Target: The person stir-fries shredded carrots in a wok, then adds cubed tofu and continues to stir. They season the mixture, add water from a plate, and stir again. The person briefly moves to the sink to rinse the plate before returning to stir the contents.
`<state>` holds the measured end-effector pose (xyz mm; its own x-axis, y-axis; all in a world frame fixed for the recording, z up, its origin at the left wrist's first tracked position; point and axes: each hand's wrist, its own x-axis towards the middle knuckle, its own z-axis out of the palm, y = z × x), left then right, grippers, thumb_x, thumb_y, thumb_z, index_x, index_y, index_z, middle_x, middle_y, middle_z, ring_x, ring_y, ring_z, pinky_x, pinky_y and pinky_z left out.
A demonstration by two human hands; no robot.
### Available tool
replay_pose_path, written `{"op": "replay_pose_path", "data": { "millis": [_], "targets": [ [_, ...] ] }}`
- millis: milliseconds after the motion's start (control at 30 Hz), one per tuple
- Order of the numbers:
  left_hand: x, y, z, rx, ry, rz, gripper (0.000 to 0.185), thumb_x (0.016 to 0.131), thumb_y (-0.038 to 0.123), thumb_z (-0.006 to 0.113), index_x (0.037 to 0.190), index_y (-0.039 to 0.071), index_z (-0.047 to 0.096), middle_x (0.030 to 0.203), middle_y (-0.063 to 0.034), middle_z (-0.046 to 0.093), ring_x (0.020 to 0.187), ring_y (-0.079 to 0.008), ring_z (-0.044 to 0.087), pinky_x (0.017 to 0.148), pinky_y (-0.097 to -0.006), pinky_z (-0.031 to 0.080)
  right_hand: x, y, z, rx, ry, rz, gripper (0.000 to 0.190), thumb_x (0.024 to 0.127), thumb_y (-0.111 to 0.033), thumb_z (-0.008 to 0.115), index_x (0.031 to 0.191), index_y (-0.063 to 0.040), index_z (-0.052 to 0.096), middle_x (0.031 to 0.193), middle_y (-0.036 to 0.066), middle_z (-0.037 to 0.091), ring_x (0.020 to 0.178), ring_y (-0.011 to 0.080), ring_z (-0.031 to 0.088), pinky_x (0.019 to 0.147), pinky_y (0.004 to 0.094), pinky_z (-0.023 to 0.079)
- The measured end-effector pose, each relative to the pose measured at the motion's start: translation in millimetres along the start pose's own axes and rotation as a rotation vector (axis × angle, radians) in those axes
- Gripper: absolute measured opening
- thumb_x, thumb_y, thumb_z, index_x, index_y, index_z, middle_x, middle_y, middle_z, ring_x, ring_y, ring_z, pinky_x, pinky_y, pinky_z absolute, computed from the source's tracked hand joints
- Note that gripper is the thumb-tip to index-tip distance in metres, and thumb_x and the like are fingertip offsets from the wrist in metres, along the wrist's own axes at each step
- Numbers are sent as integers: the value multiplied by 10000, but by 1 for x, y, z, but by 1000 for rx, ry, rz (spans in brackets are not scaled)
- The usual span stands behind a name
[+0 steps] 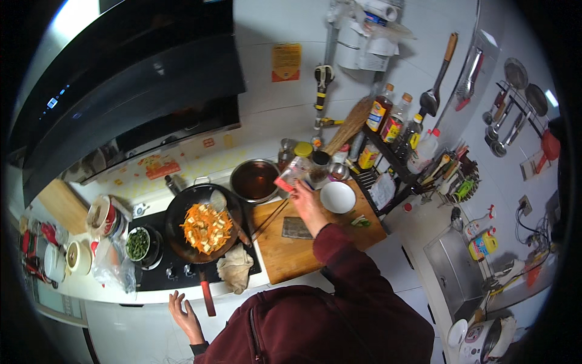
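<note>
My right hand (305, 202) reaches over the wooden cutting board (286, 259) and grips a clear plastic packet with a red edge (286, 181). Below that hand the dark cleaver blade (295, 228) lies on the board, left of a white bowl (338, 197) and some cut green onion (360, 221). My left hand (185, 316) is raised in front of the counter with its fingers apart, holding nothing. On the stove a black wok (175, 227) contains shredded carrot and pale browned cubes (207, 230), with a ladle (218, 200) resting in it.
A pot of dark liquid (254, 180) stands behind the board's left corner. Chopped greens (137, 243) fill a bowl on the stove's left. A folded cloth (235, 268) lies beside the wok's red handle (207, 298). Bottles (379, 109) stand on a rack at the right, near a sink (457, 277).
</note>
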<state>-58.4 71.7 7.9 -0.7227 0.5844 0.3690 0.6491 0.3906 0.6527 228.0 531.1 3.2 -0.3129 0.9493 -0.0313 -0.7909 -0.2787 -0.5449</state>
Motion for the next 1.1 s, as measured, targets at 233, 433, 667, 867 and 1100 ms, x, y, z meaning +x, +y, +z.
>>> {"op": "replay_pose_path", "data": {
  "millis": [233,433,667,867,1100],
  "targets": [
    [-6,51,49,47,-81,-37,223,846,-68,591,1047,22,626,1289,-141,567,1318,-359,430,1071,-454,354,22,-167,-222,-295,705,-382,395,954,-86,577,1315,46,489,1101,149,617,992,321,654,858,386,552],
    [-27,86,61,175,-80,-99,228,842,-41,598,1061,16,622,1253,-163,579,1292,-380,444,1067,-473,364,62,-227,-381,-1008,953,-508,168,912,-105,545,1038,-51,641,839,77,604,685,310,639,616,433,554],
    [-40,126,48,273,-119,-113,234,834,-56,570,1052,9,621,1260,-174,578,1294,-401,434,1065,-485,363,81,-222,-358,-1533,1178,-440,159,899,-61,616,1008,53,623,1066,203,630,927,306,591,820,426,485],
    [-42,119,40,334,-68,-127,336,831,-49,587,1161,15,592,1265,-176,579,1264,-384,477,1063,-459,379,16,-181,-286,-1247,900,-823,200,950,-173,610,883,14,593,852,102,586,814,236,558,784,352,461],
    [-34,58,37,272,-12,-118,579,829,5,648,1371,11,442,1325,-228,518,1235,-388,495,1055,-428,393,-33,-40,-130,-920,-88,17,222,969,-226,576,832,-53,597,693,-7,557,562,88,503,493,248,408]
  ]
}}
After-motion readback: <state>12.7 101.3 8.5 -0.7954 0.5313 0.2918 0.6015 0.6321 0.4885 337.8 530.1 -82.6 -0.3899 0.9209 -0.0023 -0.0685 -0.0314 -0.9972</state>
